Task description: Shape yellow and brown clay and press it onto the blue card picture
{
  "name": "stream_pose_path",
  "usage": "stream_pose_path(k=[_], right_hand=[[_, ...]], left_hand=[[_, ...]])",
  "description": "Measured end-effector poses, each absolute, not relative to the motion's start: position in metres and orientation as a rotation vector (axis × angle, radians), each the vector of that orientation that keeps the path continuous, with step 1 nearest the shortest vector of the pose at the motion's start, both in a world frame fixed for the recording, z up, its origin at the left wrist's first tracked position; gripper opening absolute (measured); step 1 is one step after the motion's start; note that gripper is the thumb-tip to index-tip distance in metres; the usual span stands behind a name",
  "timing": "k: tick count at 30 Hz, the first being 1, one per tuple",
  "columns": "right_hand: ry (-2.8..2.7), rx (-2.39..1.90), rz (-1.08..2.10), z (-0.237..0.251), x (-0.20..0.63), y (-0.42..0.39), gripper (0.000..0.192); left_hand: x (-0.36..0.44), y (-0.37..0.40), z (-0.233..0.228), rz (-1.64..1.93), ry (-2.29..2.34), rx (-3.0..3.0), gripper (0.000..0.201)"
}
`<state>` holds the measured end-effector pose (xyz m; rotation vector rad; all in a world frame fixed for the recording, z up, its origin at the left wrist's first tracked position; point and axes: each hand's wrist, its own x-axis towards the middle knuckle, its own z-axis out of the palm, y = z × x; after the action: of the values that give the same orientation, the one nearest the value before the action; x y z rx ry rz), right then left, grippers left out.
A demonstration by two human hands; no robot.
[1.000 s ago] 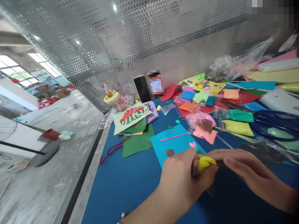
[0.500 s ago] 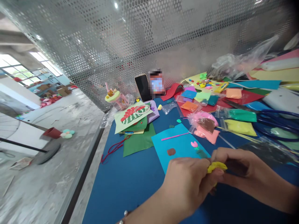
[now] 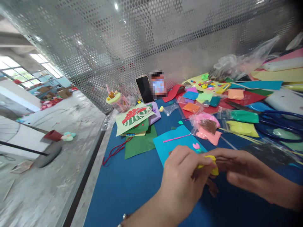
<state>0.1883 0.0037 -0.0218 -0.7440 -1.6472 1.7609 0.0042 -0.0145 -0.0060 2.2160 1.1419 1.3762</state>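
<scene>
- My left hand (image 3: 183,176) and right hand (image 3: 246,170) met over the near edge of the table (image 3: 132,186), and between them I pinched a small lump of yellow clay (image 3: 211,164).
- My left grip was pressed together on the clay from one side; my right fingertips (image 3: 219,160) closed on it from the other, the remaining right fingers trailing loosely below.
- A second ago the clay had been a fatter blob bulging out of my left hand; half a second ago it was already flatter. Now it showed only as a thin, stretched strip between the two grips, so I judge it was being drawn out and thinned rather than rolled.
- My hands had also drifted a little up and left, so that they covered the lower corner of the light blue sheet (image 3: 175,142), hiding the brown spot seen on it earlier.
- On that sheet lay a pink strip (image 3: 176,138) and a small pink flower (image 3: 196,146), just beyond my knuckles.
- Farther out sat bags of coloured clay (image 3: 241,127), dark blue scissors (image 3: 279,124), green sheets (image 3: 139,143), and a phone (image 3: 144,90) leaning at the perforated metal wall (image 3: 151,41).
</scene>
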Motion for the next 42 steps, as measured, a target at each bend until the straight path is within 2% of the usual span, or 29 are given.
stream_pose_path(k=[2, 6, 8, 12, 17, 23, 27, 34, 37, 42], right_hand=[[-1.751, -0.780, 1.649, -0.023, 0.190, 0.001, 0.030], [-1.938, -0.892, 1.489, -0.025, 0.192, 0.000, 0.009], [-1.935, -0.892, 1.470, -0.024, 0.193, 0.000, 0.016], [-1.835, -0.977, 1.344, -0.024, 0.196, 0.000, 0.022], [-1.856, -0.953, 1.346, -0.023, 0.195, 0.002, 0.032], [-1.970, -0.854, 1.400, -0.023, 0.191, 0.005, 0.045], [-2.073, -0.929, 1.422, -0.026, 0.191, 0.001, 0.029], [-2.088, -0.989, 1.297, -0.025, 0.194, -0.001, 0.033], [-2.083, -1.002, 1.207, -0.027, 0.193, -0.004, 0.039], [-2.095, -0.907, 1.129, -0.024, 0.193, -0.008, 0.049]], left_hand=[[0.005, -0.015, -0.007, 1.373, 1.181, 2.175, 0.008], [0.007, -0.019, -0.008, 1.337, 1.149, 2.115, 0.016], [0.006, -0.019, -0.006, 1.255, 1.128, 2.071, 0.015], [0.001, -0.014, 0.001, 1.041, 1.206, 2.068, 0.052], [-0.001, -0.008, 0.003, 0.807, 1.062, 2.355, 0.039], [-0.001, -0.010, -0.002, 0.857, 0.988, 2.403, 0.042], [-0.002, -0.011, -0.003, 0.834, 1.036, 2.355, 0.048], [0.002, -0.010, -0.010, 0.863, 1.225, 2.456, 0.061], [0.005, -0.011, -0.012, 0.849, 1.276, 2.542, 0.056], [0.003, -0.013, -0.007, 0.839, 1.077, 2.605, 0.042]])
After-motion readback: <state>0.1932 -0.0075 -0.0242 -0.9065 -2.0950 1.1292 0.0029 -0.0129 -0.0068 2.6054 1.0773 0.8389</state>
